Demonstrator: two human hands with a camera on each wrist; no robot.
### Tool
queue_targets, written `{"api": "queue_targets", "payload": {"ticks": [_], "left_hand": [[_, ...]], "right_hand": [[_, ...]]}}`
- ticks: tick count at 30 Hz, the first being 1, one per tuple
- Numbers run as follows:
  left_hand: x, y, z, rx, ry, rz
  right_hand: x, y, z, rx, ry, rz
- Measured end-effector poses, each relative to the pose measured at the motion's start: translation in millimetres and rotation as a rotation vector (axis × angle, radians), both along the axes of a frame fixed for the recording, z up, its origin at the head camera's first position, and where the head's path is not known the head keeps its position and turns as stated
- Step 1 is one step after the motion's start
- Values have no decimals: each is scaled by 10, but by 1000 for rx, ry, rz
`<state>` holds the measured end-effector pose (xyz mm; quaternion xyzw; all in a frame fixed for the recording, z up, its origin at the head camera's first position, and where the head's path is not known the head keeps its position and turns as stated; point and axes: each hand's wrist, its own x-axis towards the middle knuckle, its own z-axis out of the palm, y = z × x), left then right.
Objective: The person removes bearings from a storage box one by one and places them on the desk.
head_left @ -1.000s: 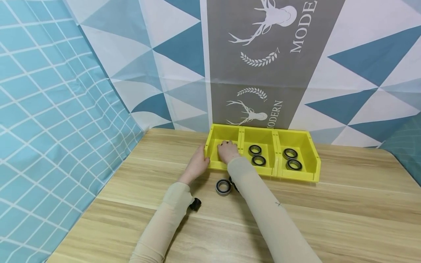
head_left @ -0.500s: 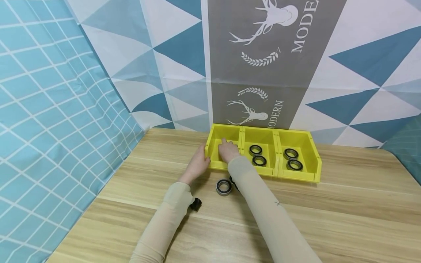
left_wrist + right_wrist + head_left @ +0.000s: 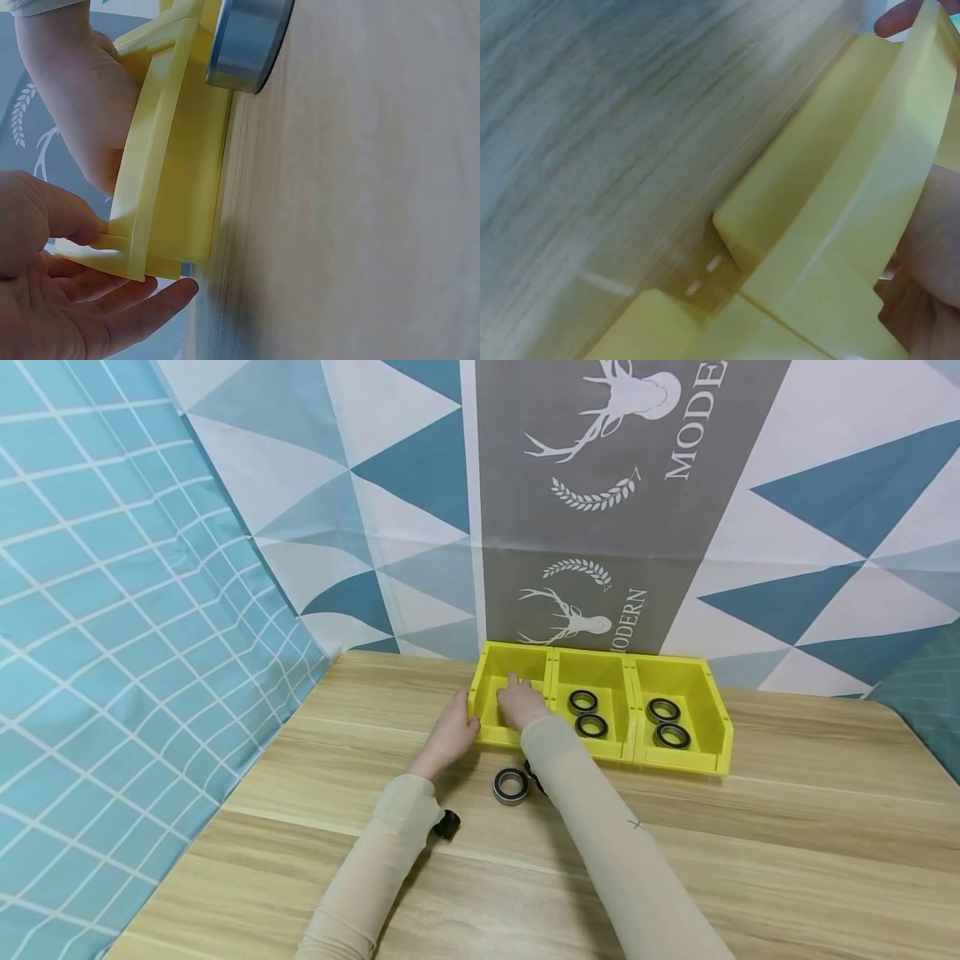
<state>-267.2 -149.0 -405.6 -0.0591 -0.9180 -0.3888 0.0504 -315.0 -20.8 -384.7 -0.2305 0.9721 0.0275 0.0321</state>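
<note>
My left hand [image 3: 452, 731] grips the left wall of a yellow storage bin [image 3: 678, 763] with three compartments. In the left wrist view its thumb lies over the bin's edge, with the fingers outside and below. My right hand [image 3: 522, 703] reaches down into the left compartment. Its fingertips and anything under them are hidden; the right wrist view shows only part of the hand [image 3: 932, 232] behind the bin's front wall. A ball bearing [image 3: 511, 786] with a black seal lies on the table in front of the bin, its steel outer ring [image 3: 247, 45] seen from the side.
Two bearings [image 3: 592, 726] lie in the middle compartment and two more bearings [image 3: 672, 736] in the right one. The bin stands on a wood-grain table [image 3: 810, 843], close to a patterned backdrop [image 3: 420, 585]. A blue gridded cloth [image 3: 112, 652] hangs at the left.
The dark bit that showed by my right fingers a second ago is out of sight, and those fingers have shifted slightly inside the left compartment. My left hand keeps its hold on the bin.
</note>
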Motion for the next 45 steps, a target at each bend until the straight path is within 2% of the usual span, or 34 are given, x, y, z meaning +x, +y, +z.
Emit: {"api": "queue_targets", "payload": {"ticks": [8,24,29,35,45], "left_hand": [[11,-12,15,16,-9,5],[7,-26,-10,20,-14,8],[11,-27,-8,25,-19,6],[3,-26,-11,26,-23,-1],[-1,-10,-1,18,-4,-14]], "right_hand": [[-32,-16,5,3,-40,10],[-33,-5,-56,-80,81,95],[-30,0,-34,-167,104,121],[-36,33,-23,-277,75,145],[34,161,27,-358,57,201]]}}
